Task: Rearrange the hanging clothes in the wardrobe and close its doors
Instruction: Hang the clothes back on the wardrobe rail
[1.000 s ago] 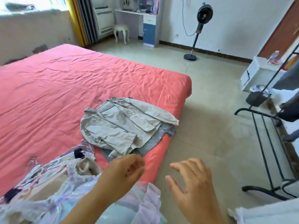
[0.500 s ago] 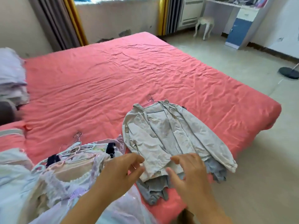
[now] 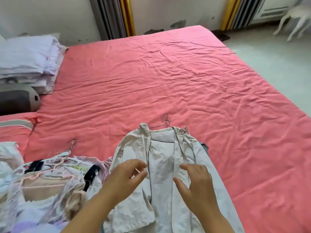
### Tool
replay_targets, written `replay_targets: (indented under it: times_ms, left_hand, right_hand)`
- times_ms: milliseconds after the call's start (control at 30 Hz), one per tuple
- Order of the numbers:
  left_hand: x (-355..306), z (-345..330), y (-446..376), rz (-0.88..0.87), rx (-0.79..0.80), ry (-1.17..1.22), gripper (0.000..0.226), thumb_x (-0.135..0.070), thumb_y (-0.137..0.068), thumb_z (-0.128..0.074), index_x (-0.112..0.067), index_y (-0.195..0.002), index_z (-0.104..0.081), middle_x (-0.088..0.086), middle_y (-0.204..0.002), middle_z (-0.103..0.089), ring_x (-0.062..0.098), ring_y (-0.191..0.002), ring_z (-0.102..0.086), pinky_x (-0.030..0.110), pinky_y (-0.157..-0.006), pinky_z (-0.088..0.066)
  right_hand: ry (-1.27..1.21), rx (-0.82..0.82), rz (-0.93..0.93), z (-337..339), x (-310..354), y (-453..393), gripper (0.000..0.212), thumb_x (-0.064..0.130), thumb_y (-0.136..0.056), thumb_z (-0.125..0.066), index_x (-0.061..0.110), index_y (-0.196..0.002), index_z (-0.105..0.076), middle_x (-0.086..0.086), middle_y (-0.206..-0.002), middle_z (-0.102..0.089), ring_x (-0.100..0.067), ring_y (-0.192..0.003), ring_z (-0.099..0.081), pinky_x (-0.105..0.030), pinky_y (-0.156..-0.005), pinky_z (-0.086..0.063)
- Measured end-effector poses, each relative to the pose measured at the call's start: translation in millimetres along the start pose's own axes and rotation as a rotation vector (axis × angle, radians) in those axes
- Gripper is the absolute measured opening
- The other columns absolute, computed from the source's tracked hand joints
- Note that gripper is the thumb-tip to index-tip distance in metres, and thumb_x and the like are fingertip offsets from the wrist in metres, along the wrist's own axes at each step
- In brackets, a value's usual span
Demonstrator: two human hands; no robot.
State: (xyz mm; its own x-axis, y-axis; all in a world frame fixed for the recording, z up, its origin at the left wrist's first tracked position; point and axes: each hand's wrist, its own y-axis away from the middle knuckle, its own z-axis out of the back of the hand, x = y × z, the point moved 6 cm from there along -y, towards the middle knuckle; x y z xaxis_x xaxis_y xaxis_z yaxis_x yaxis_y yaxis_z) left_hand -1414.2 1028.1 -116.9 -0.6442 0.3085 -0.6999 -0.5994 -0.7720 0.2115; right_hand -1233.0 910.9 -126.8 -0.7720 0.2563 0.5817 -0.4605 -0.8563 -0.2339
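A beige jacket (image 3: 161, 158) on a thin wire hanger (image 3: 165, 122) lies flat on the pink bed (image 3: 185, 78), on top of a grey garment whose edge shows at its right. My left hand (image 3: 125, 179) hovers over the jacket's left front, fingers loosely curled and holding nothing. My right hand (image 3: 196, 184) hovers over its right front with fingers spread. To the left lies a pile of pale, sheer clothes (image 3: 47, 185) on pink and white hangers. No wardrobe is in view.
Folded lilac bedding (image 3: 28, 59) and a dark grey bolster (image 3: 18, 100) sit at the bed's left end. Curtains (image 3: 116, 15) hang at the far wall. A white stool (image 3: 292, 21) stands on the tiled floor at the upper right.
My view has swung left from the floor and clothes rack toward the bed. Both hands have come over the beige jacket, which now lies straight in front of me.
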Motion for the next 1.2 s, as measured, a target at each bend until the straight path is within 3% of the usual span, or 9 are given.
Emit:
replay_targets:
  times_ms: [367, 533, 633, 733, 833, 900, 1000, 1067, 1200]
  left_hand:
    - [40, -59, -172, 0.097, 0.06, -0.044, 0.014, -0.026, -0.085, -0.066, -0.025, -0.099, -0.066, -0.011, -0.092, -0.063, 0.0, -0.081, -0.06, 0.025, -0.079, -0.049]
    - [90, -75, -247, 0.098, 0.03, -0.175, 0.037, -0.031, -0.087, -0.065, -0.024, -0.123, -0.056, -0.013, -0.122, -0.055, 0.004, -0.11, -0.052, 0.013, -0.083, -0.034]
    - [121, -87, -295, 0.083, 0.044, -0.291, 0.048, -0.033, -0.089, -0.06, -0.022, -0.134, -0.046, -0.01, -0.136, -0.043, 0.01, -0.13, -0.037, 0.015, -0.094, -0.025]
    - [157, -104, -340, 0.096, 0.058, -0.378, 0.066, -0.041, -0.087, -0.061, -0.018, -0.143, -0.034, 0.001, -0.151, -0.029, 0.019, -0.142, -0.021, 0.035, -0.115, -0.014]
    - [184, -122, -364, 0.144, 0.15, -0.566, 0.085, -0.061, -0.084, -0.052, -0.022, -0.15, -0.013, -0.002, -0.158, -0.011, 0.017, -0.146, 0.001, 0.045, -0.115, 0.004]
    - [196, -134, -369, 0.133, 0.2, -0.604, 0.089, -0.069, -0.081, -0.046, -0.022, -0.15, -0.013, -0.003, -0.157, -0.016, 0.017, -0.146, 0.004, 0.048, -0.115, 0.008]
    - [202, -143, -363, 0.054, 0.202, -0.643, 0.097, -0.083, -0.066, -0.02, -0.026, -0.144, -0.03, -0.007, -0.143, -0.039, 0.017, -0.142, -0.011, 0.046, -0.116, 0.003]
    - [201, -145, -359, -0.003, 0.149, -0.625, 0.097, -0.079, -0.06, -0.006, -0.031, -0.135, -0.043, -0.01, -0.13, -0.05, 0.016, -0.134, -0.025, 0.041, -0.113, -0.005]
    - [201, -142, -356, -0.026, 0.069, -0.52, 0.075, -0.073, -0.064, -0.013, -0.035, -0.106, -0.062, -0.012, -0.102, -0.057, 0.013, -0.111, -0.044, 0.03, -0.089, -0.017]
  right_hand:
    - [0.018, 0.129, -0.079, -100, -110, -121, 0.031, 0.035, -0.067, -0.064, 0.017, -0.092, -0.067, 0.003, -0.088, -0.067, -0.028, -0.087, -0.061, -0.032, -0.07, -0.039]
    - [0.079, 0.19, -0.132, -164, -162, -162, 0.033, 0.033, -0.066, -0.067, 0.012, -0.091, -0.066, -0.005, -0.088, -0.066, -0.034, -0.085, -0.06, -0.042, -0.069, -0.048]
    - [0.097, 0.169, -0.188, -193, -194, -185, 0.04, 0.032, -0.067, -0.072, 0.01, -0.099, -0.066, -0.01, -0.102, -0.065, -0.037, -0.092, -0.057, -0.044, -0.077, -0.046]
    - [0.177, 0.2, -0.239, -216, -216, -202, 0.058, 0.042, -0.07, -0.073, 0.015, -0.119, -0.06, -0.009, -0.131, -0.053, -0.036, -0.116, -0.048, -0.046, -0.094, -0.037]
    - [0.26, 0.412, -0.306, -241, -236, -205, 0.094, 0.062, -0.072, -0.065, 0.028, -0.148, -0.021, 0.003, -0.157, -0.013, -0.021, -0.142, -0.016, -0.041, -0.112, -0.011]
    - [0.255, 0.479, -0.336, -251, -245, -202, 0.103, 0.069, -0.07, -0.06, 0.032, -0.149, -0.006, 0.007, -0.158, -0.009, -0.015, -0.143, -0.011, -0.04, -0.113, -0.005]
    - [0.219, 0.447, -0.343, -254, -250, -197, 0.104, 0.071, -0.068, -0.06, 0.035, -0.149, -0.006, 0.006, -0.154, -0.021, -0.013, -0.14, -0.02, -0.039, -0.111, -0.009]
    - [0.233, 0.426, -0.349, -253, -250, -193, 0.102, 0.072, -0.067, -0.06, 0.037, -0.148, -0.009, 0.003, -0.151, -0.025, -0.017, -0.138, -0.024, -0.037, -0.108, -0.013]
    - [0.202, 0.43, -0.359, -253, -250, -188, 0.094, 0.067, -0.066, -0.065, 0.038, -0.144, -0.022, 0.003, -0.137, -0.034, -0.016, -0.135, -0.026, -0.037, -0.104, -0.02]
